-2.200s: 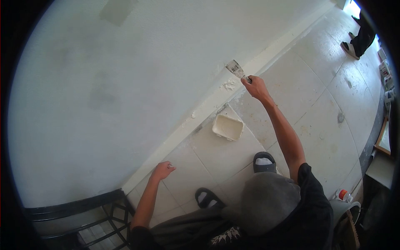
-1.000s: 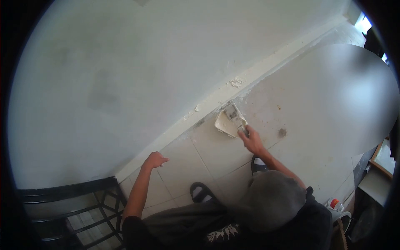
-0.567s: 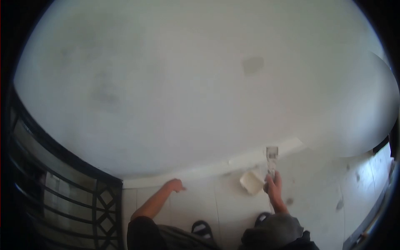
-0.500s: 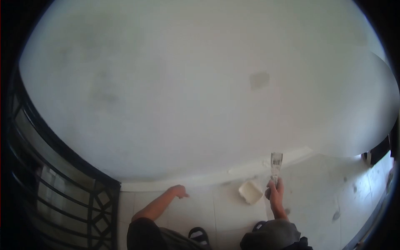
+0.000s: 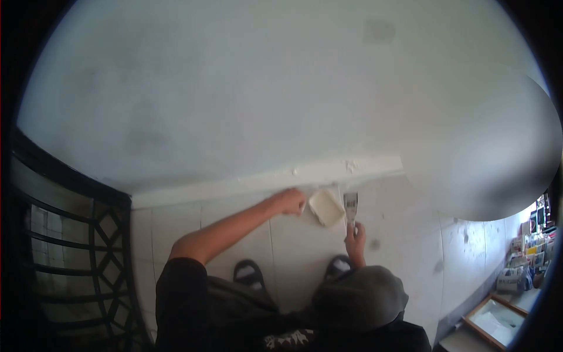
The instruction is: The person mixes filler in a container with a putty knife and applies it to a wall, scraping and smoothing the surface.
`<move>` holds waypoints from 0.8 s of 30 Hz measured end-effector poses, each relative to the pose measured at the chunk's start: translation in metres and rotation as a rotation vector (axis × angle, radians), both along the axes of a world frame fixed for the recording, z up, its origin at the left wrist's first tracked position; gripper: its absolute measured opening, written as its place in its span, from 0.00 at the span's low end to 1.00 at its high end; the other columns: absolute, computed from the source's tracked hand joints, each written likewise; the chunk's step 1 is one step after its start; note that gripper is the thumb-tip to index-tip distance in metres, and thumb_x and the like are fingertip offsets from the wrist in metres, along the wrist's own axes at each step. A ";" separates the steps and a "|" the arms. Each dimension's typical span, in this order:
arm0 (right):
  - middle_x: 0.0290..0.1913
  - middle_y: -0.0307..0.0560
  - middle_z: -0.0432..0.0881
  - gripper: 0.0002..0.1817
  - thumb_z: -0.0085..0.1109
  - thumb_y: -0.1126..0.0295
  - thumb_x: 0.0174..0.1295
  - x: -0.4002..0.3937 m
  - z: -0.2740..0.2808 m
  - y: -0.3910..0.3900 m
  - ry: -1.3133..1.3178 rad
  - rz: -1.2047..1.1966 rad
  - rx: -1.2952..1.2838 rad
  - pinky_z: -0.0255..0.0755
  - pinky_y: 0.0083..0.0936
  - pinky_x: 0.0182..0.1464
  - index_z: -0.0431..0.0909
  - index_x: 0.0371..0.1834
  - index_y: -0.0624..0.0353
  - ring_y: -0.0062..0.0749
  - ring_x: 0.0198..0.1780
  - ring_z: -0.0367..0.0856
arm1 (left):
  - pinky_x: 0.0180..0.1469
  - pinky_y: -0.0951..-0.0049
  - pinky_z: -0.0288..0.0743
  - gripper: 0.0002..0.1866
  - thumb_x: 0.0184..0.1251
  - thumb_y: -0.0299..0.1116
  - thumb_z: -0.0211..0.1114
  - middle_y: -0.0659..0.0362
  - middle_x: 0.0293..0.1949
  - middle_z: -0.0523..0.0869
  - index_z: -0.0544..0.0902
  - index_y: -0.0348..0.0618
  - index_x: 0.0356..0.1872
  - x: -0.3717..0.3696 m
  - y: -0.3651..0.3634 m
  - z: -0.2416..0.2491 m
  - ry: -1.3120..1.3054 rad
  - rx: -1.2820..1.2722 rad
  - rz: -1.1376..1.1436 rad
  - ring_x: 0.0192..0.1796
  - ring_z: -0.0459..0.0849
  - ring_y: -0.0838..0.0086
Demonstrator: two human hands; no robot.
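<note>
In my right hand (image 5: 355,236) is a putty knife (image 5: 350,205), gripped by its handle, its wide blade pointing toward the wall and smeared with pale material. To its left is a shallow, squarish cream-coloured tray (image 5: 324,206) with pale contents, at floor level. My left hand (image 5: 290,201) is at the tray's left side, fingers curled together and close to its edge; what they hold, if anything, I cannot tell.
Ahead rises a pale wall (image 5: 246,105) with darker patches. White lumps (image 5: 350,166) cling to the skirting (image 5: 258,181). Black metal railing (image 5: 97,234) borders the left. A wood-framed panel (image 5: 497,320) and shelved goods (image 5: 531,246) are at far right. Both sandalled feet stand on tiles.
The view has tipped down toward the floor. My left hand has moved right, up to the tray. My right hand still grips the putty knife, now nearer the tray.
</note>
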State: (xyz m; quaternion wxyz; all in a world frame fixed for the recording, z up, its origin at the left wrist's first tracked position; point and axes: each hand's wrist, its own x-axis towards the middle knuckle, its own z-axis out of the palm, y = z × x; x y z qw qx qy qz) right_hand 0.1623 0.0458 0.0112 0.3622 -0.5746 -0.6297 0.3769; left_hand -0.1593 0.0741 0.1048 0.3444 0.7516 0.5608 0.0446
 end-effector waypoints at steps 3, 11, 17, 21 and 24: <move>0.33 0.47 0.75 0.15 0.55 0.63 0.73 -0.006 0.024 -0.007 0.093 -0.067 -0.221 0.69 0.25 0.28 0.75 0.48 0.67 0.25 0.28 0.76 | 0.34 0.62 0.78 0.09 0.47 0.35 0.76 0.53 0.25 0.87 0.87 0.42 0.25 0.007 0.009 -0.003 -0.069 -0.002 0.074 0.29 0.86 0.62; 0.46 0.46 0.79 0.19 0.47 0.58 0.77 -0.005 -0.016 0.008 0.246 -0.004 -0.371 0.75 0.29 0.52 0.70 0.57 0.65 0.29 0.49 0.80 | 0.39 0.60 0.78 0.21 0.66 0.47 0.66 0.44 0.31 0.87 0.86 0.35 0.31 0.041 0.004 -0.072 -0.359 0.193 0.997 0.36 0.87 0.55; 0.69 0.58 0.66 0.22 0.44 0.56 0.78 -0.020 -0.010 0.026 0.741 -0.024 -0.524 0.67 0.47 0.69 0.64 0.62 0.64 0.50 0.71 0.67 | 0.53 0.59 0.76 0.34 0.72 0.63 0.50 0.41 0.41 0.87 0.85 0.36 0.39 0.042 0.023 -0.110 -0.369 -0.090 0.923 0.50 0.84 0.46; 0.71 0.60 0.64 0.24 0.43 0.57 0.78 -0.018 -0.002 0.031 0.655 -0.081 -0.609 0.69 0.48 0.68 0.61 0.65 0.65 0.52 0.72 0.65 | 0.55 0.58 0.74 0.36 0.73 0.64 0.46 0.45 0.41 0.88 0.85 0.37 0.42 0.040 0.028 -0.117 -0.450 -0.252 0.878 0.51 0.85 0.51; 0.74 0.60 0.60 0.33 0.45 0.59 0.77 -0.017 -0.019 0.030 0.806 -0.187 -0.722 0.70 0.51 0.67 0.45 0.76 0.64 0.54 0.73 0.63 | 0.72 0.58 0.62 0.29 0.79 0.53 0.44 0.47 0.67 0.75 0.72 0.43 0.69 0.026 0.029 -0.194 -0.365 -0.270 0.564 0.70 0.71 0.54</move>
